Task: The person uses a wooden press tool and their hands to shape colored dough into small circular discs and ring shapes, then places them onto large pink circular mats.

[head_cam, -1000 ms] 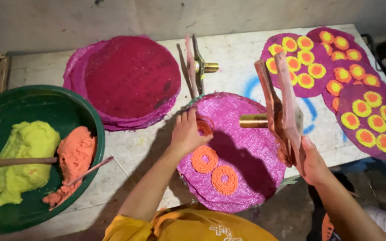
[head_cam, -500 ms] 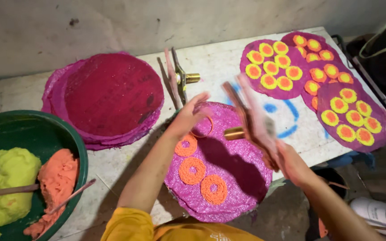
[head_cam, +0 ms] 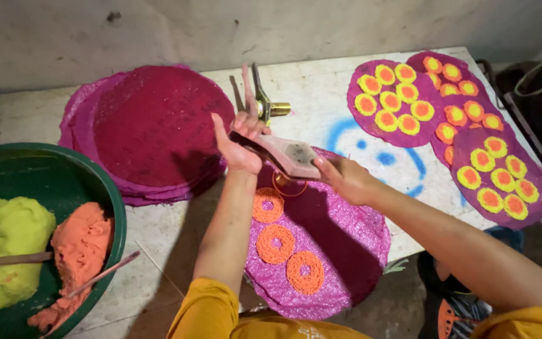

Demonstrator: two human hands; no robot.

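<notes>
My left hand (head_cam: 238, 142) and my right hand (head_cam: 344, 179) hold a wooden-handled dough press (head_cam: 287, 154) between them. It lies nearly level above the far edge of a round pink mat (head_cam: 346, 245). Three orange dough rings (head_cam: 275, 243) sit in a row on that mat, and a thin ring outline (head_cam: 290, 187) shows just under the press. My left hand grips the far end and my right hand the near end.
A second press with a brass barrel (head_cam: 263, 99) lies on the white table (head_cam: 321, 122). A stack of magenta mats (head_cam: 152, 125) is at the back left. A green bowl (head_cam: 98, 188) holds yellow dough (head_cam: 4, 245) and orange dough (head_cam: 79, 242). Mats with yellow-and-orange rings (head_cam: 396, 103) lie at the right.
My left hand left the mat and took the press's far end. The press swung from upright at the right to nearly level over the mat. A third orange ring now lies there.
</notes>
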